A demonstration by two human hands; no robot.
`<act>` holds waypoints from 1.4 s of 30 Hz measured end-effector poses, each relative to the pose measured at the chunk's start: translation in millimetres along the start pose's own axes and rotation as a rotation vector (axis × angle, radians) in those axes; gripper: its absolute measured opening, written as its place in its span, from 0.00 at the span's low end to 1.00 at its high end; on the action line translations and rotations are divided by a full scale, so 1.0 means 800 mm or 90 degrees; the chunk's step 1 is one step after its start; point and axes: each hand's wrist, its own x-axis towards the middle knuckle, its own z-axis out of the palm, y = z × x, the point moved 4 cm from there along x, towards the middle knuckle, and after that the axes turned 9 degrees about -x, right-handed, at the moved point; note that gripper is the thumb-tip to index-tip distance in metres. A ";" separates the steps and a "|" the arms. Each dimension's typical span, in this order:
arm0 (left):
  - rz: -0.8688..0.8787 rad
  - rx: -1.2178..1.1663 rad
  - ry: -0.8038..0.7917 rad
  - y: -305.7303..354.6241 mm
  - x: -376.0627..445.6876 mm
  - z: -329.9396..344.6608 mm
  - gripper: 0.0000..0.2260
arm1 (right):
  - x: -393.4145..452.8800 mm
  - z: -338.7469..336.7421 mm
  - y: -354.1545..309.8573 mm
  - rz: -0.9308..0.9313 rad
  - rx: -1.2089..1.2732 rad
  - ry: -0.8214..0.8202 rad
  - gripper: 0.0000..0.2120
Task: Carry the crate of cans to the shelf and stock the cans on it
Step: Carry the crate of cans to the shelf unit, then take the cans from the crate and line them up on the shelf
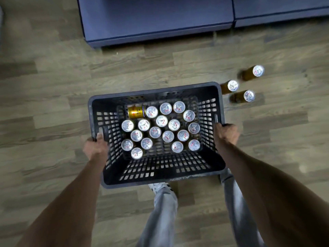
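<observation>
Crate gripped both sides, upright cans inside, one lying

Wood-look plank floor, grey-brown, boards running crosswise. Two dark blue upholstered blocks stand on it along the far edge: a large one and a second butted against its right side, a narrow seam between them. Grey trouser legs and a white shoe at the near edge.
</observation>
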 end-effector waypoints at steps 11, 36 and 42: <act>-0.010 -0.107 0.043 0.069 -0.003 0.020 0.18 | 0.024 -0.029 -0.046 -0.015 -0.028 0.054 0.17; 0.468 0.432 -0.102 0.365 -0.235 0.013 0.13 | -0.168 -0.128 -0.262 -0.578 -0.261 -0.040 0.18; 0.527 0.360 -0.087 0.490 -0.363 -0.098 0.08 | -0.263 -0.317 -0.319 -0.582 -0.246 0.018 0.11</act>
